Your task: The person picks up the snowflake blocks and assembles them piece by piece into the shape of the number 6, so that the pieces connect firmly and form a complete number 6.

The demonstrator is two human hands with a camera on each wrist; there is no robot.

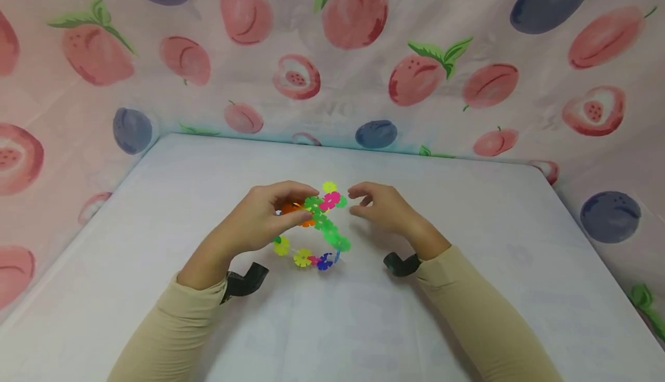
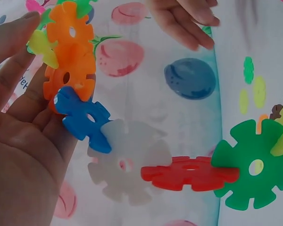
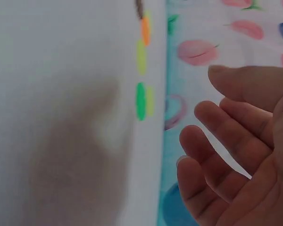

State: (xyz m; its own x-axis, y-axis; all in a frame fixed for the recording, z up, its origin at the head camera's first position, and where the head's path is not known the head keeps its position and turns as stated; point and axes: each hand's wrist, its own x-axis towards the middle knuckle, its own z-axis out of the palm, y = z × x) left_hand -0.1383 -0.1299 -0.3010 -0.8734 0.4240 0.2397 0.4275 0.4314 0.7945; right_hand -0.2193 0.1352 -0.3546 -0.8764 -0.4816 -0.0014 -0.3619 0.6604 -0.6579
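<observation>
My left hand [image 1: 265, 214] grips a looped chain of interlocked plastic flower-shaped discs [image 1: 326, 226] with thumb and fingers, over the white table. In the left wrist view, two orange discs [image 2: 68, 70] lie against the fingers. A blue disc [image 2: 87, 117], a translucent white disc [image 2: 127, 160], a red disc [image 2: 188, 174] and a green disc [image 2: 254, 162] follow along the chain. Just right of the loop is my right hand [image 1: 387, 209], its fingers loosely bent with nothing between them. The left fingers hide part of the chain in the head view.
The white table [image 1: 332, 324] meets a fruit-printed cloth backdrop [image 1: 322, 111] at its far edge. Several small coloured discs [image 3: 140, 101] appear blurred near that edge in the right wrist view. Dark wrist-worn pieces [image 1: 402, 265] jut from beneath both sleeves.
</observation>
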